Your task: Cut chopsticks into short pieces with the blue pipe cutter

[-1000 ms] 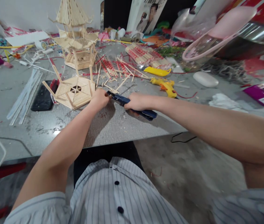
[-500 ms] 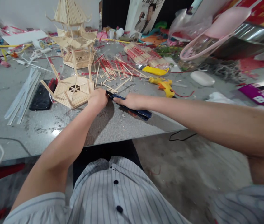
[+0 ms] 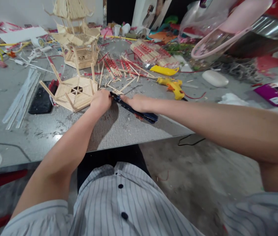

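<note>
My right hand is wrapped round a long dark blue plier-like tool, whose handles slant down toward the table's front edge. The tool's tip meets the fingers of my left hand. Those fingers are closed, and whatever they pinch is hidden behind the hand. Just left of it lies a hexagonal wooden-stick platform with upright posts at its corners and a spoked opening in its middle. Short cut sticks are scattered beyond my hands.
A tiered stick pavilion stands behind the platform. A yellow glue gun and yellow utility knife lie to the right, near packs of chopsticks. At left are a black phone and clear glue sticks.
The tool's handles look closer together now. Both hands keep nearly the same place, and the whole view has shifted slightly.
</note>
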Action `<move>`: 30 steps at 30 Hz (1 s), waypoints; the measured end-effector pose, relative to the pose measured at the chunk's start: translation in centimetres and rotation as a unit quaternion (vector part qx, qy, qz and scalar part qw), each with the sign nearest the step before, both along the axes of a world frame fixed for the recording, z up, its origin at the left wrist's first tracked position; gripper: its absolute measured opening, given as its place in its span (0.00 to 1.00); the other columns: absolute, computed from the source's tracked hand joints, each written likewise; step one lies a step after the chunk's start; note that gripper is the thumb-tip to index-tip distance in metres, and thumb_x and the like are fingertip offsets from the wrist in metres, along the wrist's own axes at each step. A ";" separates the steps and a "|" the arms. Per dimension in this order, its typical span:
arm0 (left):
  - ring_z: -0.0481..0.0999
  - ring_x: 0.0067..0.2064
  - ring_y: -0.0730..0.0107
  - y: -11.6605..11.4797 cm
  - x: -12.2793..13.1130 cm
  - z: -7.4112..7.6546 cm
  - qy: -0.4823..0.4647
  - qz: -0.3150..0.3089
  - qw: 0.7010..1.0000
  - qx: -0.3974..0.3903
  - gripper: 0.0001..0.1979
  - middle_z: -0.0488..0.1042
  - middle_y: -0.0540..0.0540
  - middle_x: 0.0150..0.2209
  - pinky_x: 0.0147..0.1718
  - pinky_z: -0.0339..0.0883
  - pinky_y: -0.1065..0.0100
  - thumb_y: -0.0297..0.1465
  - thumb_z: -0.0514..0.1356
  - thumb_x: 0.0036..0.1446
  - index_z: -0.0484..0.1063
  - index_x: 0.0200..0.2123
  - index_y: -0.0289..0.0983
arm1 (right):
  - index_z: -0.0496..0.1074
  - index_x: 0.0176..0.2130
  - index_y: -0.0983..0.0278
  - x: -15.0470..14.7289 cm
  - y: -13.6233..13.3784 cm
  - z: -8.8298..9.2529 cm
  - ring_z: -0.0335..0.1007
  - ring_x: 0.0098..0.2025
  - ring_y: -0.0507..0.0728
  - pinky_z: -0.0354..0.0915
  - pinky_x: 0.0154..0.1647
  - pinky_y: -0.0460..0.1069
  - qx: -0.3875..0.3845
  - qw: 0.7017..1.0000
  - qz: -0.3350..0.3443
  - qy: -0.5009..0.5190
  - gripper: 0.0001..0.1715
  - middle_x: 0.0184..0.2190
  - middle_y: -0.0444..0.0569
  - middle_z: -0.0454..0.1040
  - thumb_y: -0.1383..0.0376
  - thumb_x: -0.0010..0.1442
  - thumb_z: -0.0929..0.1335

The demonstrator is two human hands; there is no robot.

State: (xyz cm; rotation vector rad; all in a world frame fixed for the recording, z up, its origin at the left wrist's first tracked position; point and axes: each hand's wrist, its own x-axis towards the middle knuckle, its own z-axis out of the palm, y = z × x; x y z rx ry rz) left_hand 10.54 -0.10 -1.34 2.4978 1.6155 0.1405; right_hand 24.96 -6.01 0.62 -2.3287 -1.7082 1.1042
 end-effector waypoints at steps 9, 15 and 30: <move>0.75 0.42 0.56 0.2 -0.1 -0.5 -0.023 -0.004 1.000 0.016 0.17 0.77 0.36 0.39 0.39 0.65 0.63 0.32 0.49 0.56 0.76 0.39 0.32 | 0.63 0.18 0.64 0.0 -0.3 -0.3 0.62 0.14 0.53 0.63 0.22 0.50 0.022 1.000 0.008 -0.009 0.42 0.13 0.52 0.64 0.36 0.56 0.47; 0.74 0.42 0.57 0.2 0.0 -0.4 -0.026 -0.008 1.000 0.016 0.17 0.76 0.35 0.39 0.39 0.65 0.63 0.31 0.49 0.56 0.76 0.38 0.33 | 0.63 0.18 0.63 -0.1 -0.5 -0.2 0.64 0.16 0.55 0.64 0.23 0.51 0.027 1.000 0.002 -0.013 0.42 0.13 0.53 0.64 0.36 0.56 0.48; 0.74 0.38 0.63 0.8 0.0 -0.6 -0.088 -0.013 0.996 -0.004 0.15 0.77 0.39 0.36 0.37 0.63 0.66 0.32 0.52 0.55 0.77 0.36 0.32 | 0.64 0.31 0.65 1.1 0.0 1.8 0.67 0.21 0.50 0.68 0.25 0.46 -0.155 0.979 0.014 0.129 0.16 0.20 0.44 0.66 0.56 0.53 0.70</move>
